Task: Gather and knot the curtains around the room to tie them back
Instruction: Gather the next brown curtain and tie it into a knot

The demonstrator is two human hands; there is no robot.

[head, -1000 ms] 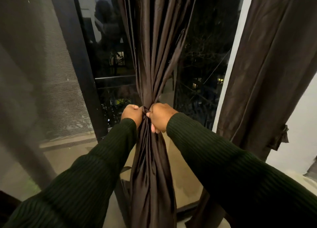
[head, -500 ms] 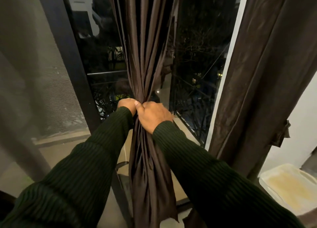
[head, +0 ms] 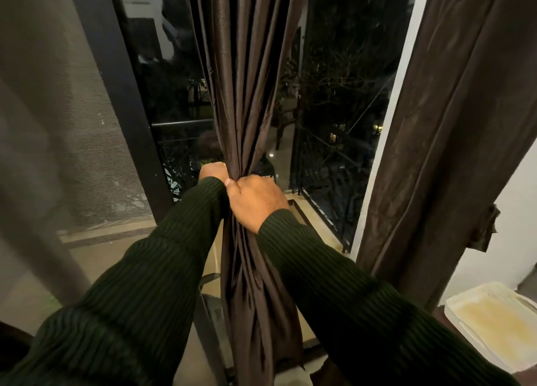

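A dark brown curtain (head: 247,80) hangs in front of the window, gathered into a narrow bundle at mid-height. My left hand (head: 213,170) grips the bundle from its left side, mostly hidden behind my sleeve. My right hand (head: 255,196) is wrapped round the bundle from the right, thumb toward the left hand, just below it. Below the hands the fabric (head: 255,298) hangs loose in folds. A second brown curtain (head: 441,124) hangs ungathered on the right.
A black window frame (head: 128,94) stands left of the bundle, with a mesh screen (head: 58,124) beyond it. Dark glass shows a balcony railing (head: 328,188) outside. A white stained tray-like object (head: 494,324) lies at the lower right by the white wall (head: 523,225).
My right hand has turned over the bundle and closed round it more fully. The bundle and both hands have shifted slightly left and lower in the view as my head moved.
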